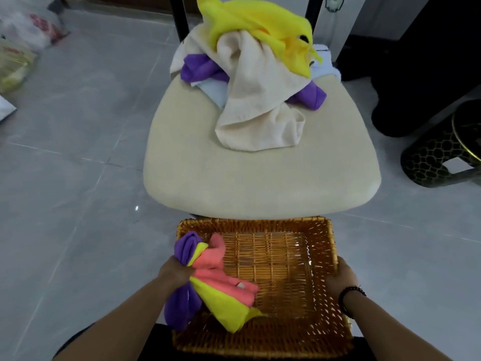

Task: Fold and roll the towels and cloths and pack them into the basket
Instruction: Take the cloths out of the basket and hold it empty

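the bundle of small cloths (208, 280), purple, pink and yellow, hangs bunched over the left side of the wicker basket (286, 225), gripped at its middle by the left hand (174, 273). it looks light, limp and unslippery, likely best taken by corners to fold. the right hand (339, 278) holds the basket's right rim. beyond, more towels (260, 100) lie heaped on the chair seat (208, 178).
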### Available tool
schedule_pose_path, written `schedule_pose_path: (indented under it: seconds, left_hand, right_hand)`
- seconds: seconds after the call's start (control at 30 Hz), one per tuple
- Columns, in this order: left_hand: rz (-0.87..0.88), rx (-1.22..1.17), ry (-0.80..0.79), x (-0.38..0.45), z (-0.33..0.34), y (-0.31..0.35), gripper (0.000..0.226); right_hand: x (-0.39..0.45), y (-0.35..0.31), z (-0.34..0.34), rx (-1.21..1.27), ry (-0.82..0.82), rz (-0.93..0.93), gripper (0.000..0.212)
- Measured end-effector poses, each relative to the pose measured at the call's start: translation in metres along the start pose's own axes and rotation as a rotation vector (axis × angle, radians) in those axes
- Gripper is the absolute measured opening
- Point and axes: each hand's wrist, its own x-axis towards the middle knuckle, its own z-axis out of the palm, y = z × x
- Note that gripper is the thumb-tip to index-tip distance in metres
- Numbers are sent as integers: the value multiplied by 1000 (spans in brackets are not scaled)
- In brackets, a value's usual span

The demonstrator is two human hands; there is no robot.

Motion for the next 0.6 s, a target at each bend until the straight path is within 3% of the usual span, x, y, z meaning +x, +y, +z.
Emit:
schedule_pose_path:
  seconds: [0.07,0.3,0.6]
  left_hand:
    - [-14,41,-3,18,8,1,42]
    - [-29,201,7,50,32,7,32]
    - [39,423,145,54,50,3,33]
  right_hand:
    - [18,4,10,-26,-15,28,40]
    - [69,8,36,-163,-58,108,35]
    - [77,18,53,-84,-128,90,68]
